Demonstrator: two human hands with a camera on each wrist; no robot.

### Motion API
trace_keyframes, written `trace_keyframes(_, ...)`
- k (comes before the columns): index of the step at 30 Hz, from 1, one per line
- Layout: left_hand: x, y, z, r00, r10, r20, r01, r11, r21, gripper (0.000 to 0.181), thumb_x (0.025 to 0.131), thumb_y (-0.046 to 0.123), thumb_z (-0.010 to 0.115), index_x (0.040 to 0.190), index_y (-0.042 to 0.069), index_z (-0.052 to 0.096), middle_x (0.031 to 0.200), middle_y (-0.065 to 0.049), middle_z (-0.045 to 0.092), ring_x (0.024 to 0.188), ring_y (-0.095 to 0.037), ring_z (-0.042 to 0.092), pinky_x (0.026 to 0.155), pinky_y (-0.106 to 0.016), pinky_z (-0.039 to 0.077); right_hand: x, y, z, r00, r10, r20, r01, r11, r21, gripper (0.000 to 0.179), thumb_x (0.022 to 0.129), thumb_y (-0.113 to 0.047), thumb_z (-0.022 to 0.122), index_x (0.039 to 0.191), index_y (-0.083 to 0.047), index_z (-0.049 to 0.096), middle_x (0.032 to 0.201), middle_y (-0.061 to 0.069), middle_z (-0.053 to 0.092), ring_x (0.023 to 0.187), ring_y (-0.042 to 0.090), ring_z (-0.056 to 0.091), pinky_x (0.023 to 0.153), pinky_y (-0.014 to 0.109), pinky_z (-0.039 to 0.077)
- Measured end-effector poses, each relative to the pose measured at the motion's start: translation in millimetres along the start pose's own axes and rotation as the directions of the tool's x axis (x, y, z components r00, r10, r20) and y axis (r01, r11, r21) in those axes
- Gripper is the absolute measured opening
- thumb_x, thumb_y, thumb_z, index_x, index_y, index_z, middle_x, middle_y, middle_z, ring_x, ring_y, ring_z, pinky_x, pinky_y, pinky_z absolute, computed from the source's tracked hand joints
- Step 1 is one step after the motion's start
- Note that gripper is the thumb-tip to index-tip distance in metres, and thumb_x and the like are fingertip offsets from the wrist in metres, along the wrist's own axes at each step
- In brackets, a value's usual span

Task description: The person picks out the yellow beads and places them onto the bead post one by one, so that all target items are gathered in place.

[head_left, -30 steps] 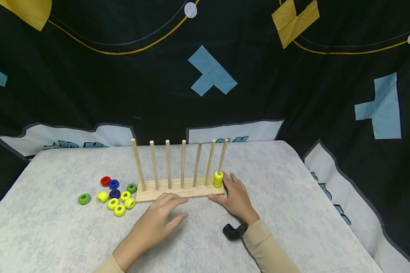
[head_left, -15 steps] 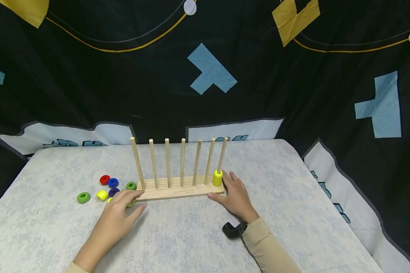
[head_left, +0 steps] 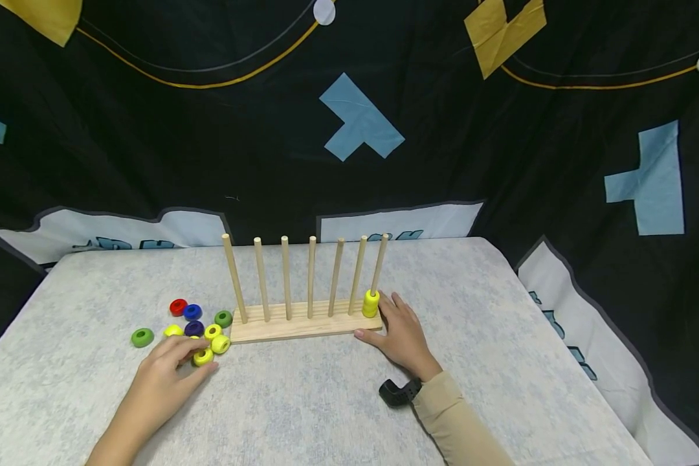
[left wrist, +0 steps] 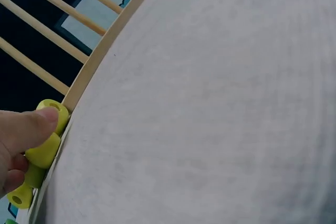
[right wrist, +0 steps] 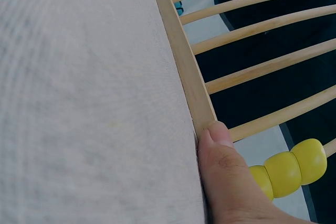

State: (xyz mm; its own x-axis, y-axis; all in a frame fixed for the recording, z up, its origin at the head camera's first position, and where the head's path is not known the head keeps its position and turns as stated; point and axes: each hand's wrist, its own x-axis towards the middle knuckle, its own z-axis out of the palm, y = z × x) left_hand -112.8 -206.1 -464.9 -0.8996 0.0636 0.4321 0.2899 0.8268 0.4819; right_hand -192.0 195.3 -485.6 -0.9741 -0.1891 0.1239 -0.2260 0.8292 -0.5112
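Observation:
A wooden peg rack (head_left: 303, 329) with several upright pegs stands on the table. Yellow beads (head_left: 371, 304) are stacked on its rightmost peg. My right hand (head_left: 404, 336) rests at the rack's right end, fingers extended beside the stack. In the right wrist view its thumb (right wrist: 220, 166) lies along the base's front edge. Among the loose beads left of the rack is my left hand (head_left: 160, 382), thumb and forefinger apart around a yellow bead (head_left: 202, 357). In the left wrist view that thumb (left wrist: 37, 128) overlaps yellow beads (left wrist: 44, 153). The hand partly covers the nearer beads.
Beyond the left hand lie a red bead (head_left: 178, 307), a blue bead (head_left: 192, 312), a dark blue bead (head_left: 195, 328) and two green beads, one (head_left: 224, 318) beside the rack, the other (head_left: 142, 337) farther left. A black patterned cloth (head_left: 268, 149) hangs behind the table (head_left: 454, 278).
My left hand has moved left from in front of the rack to the loose beads, then down and further left around the nearest yellow ones. The right hand stays at the rack's end.

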Motion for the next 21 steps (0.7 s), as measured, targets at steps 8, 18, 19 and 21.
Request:
trace_keyframes(8, -0.6, -0.3, -0.1, 0.998, -0.041, 0.044, 0.04, 0.999, 0.022, 0.036, 0.076, 0.016, 0.085, 0.109, 0.009, 0.073, 0.103, -0.005, 0.064, 0.096, -0.026, 0.062, 0.082, -0.049, 0.052, 0.3, 1.3, 0.3, 1.0, -0.007, -0.004, 0.007, 1.0, -0.008, 0.092, 0.083, -0.063, 0.069, 0.155, -0.018, 0.034, 0.162, 0.007, 0.032, 0.152, 0.036, 0.02, 0.123, 0.06, 0.017)
trace_keyframes(18, -0.5, 0.2, 0.5, 0.997, -0.033, 0.07, 0.03, 0.999, 0.038, 0.035, 0.071, 0.016, 0.088, 0.102, 0.013, 0.072, 0.094, 0.006, 0.061, 0.079, -0.005, 0.053, 0.066, -0.023, 0.052, -0.4, 1.8, 0.1, 1.0, -0.007, -0.003, 0.007, 1.0, -0.007, 0.092, 0.083, -0.063, 0.069, 0.156, -0.019, 0.033, 0.162, 0.007, 0.032, 0.153, 0.035, 0.02, 0.123, 0.059, 0.018)
trace_keyframes(19, -0.5, 0.1, 0.4, 0.997, -0.04, 0.073, 0.037, 0.999, 0.039, 0.035, 0.072, 0.017, 0.088, 0.102, 0.013, 0.072, 0.094, 0.006, 0.061, 0.079, -0.004, 0.053, 0.066, -0.022, 0.052, -0.2, 1.9, 0.2, 1.0, -0.005, 0.0, 0.005, 1.0, -0.01, 0.093, 0.083, -0.063, 0.068, 0.156, -0.019, 0.032, 0.162, 0.007, 0.031, 0.153, 0.034, 0.019, 0.123, 0.059, 0.017)
trace_keyframes(21, -0.4, 0.2, 0.1, 0.995, -0.056, 0.084, 0.053, 0.998, 0.042, 0.034, 0.073, 0.018, 0.087, 0.103, 0.013, 0.072, 0.093, 0.006, 0.061, 0.078, -0.002, 0.053, 0.066, -0.022, 0.052, 0.3, 2.3, 0.4, 1.0, -0.006, -0.001, 0.006, 1.0, -0.014, 0.093, 0.083, -0.064, 0.069, 0.156, -0.019, 0.032, 0.162, 0.006, 0.031, 0.153, 0.034, 0.019, 0.123, 0.058, 0.017)
